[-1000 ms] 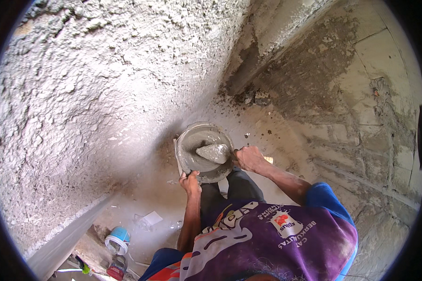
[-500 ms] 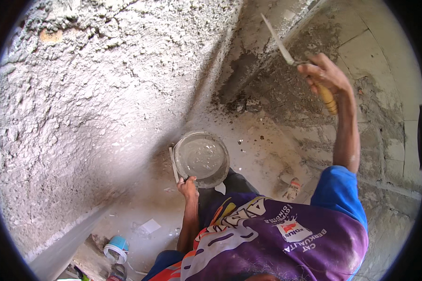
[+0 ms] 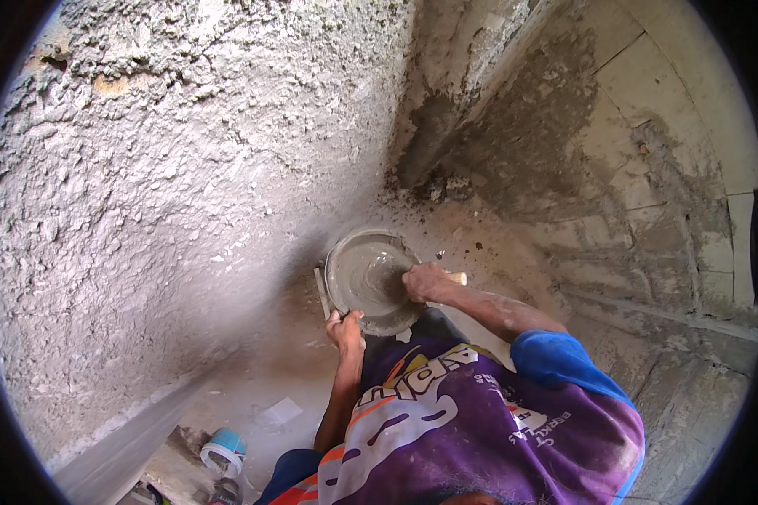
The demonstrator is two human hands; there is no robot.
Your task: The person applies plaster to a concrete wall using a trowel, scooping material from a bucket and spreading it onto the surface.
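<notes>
Right hand [image 3: 427, 282]: is down from two o'clock to three on the bucket [image 3: 396, 321] — fist round a trowel handle [image 3: 457, 278]
Left hand [image 3: 345, 328]: pinches the rim at seven
Bucket: at the person's twelve, grey mortar [image 3: 364, 278] inside

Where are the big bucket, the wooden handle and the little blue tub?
Big bucket [image 3: 392, 323]: head view, on its grey wall, lower side.
Wooden handle [image 3: 456, 278]: head view, on the end poking out of the right hand [image 3: 427, 282].
Little blue tub [image 3: 229, 438]: head view, on its blue side.
</notes>
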